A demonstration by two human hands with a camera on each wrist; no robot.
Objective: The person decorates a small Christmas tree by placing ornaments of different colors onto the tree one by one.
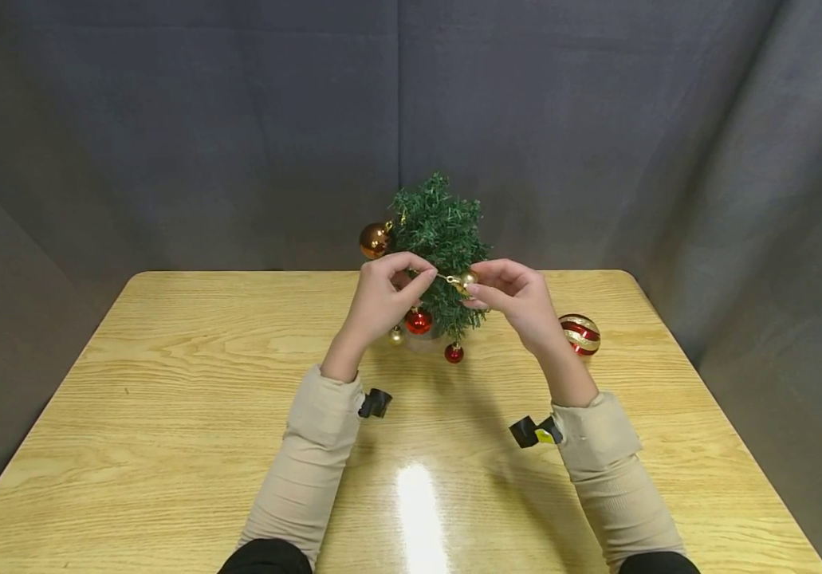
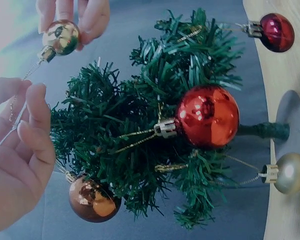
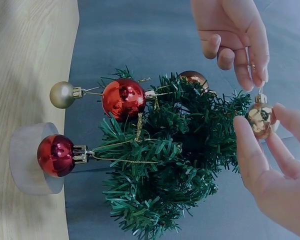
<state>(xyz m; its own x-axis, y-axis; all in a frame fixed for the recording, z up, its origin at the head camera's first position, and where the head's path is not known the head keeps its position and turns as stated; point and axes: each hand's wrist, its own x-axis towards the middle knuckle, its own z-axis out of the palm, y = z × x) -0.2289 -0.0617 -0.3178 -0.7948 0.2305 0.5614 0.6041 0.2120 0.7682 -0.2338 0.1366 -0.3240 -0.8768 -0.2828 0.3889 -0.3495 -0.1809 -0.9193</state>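
In front of a small green Christmas tree (image 1: 437, 227), my right hand (image 1: 520, 301) holds a shiny gold bauble (image 3: 260, 120) between its fingertips. My left hand (image 1: 384, 296) pinches the bauble's thin gold string (image 2: 26, 74), which stretches between the two hands. Other baubles hang on the tree: a bronze one (image 1: 375, 240) at upper left, a bright red one (image 2: 208, 117) in the middle, a dark red one (image 3: 56, 155) low down and a matte gold one (image 2: 292, 173) near the base.
A red and gold striped bauble (image 1: 580, 334) lies on the wooden table (image 1: 188, 383), right of the tree. The tree stands on a round pale base (image 3: 35, 170). Grey curtains (image 1: 253, 135) hang behind the table and at both sides.
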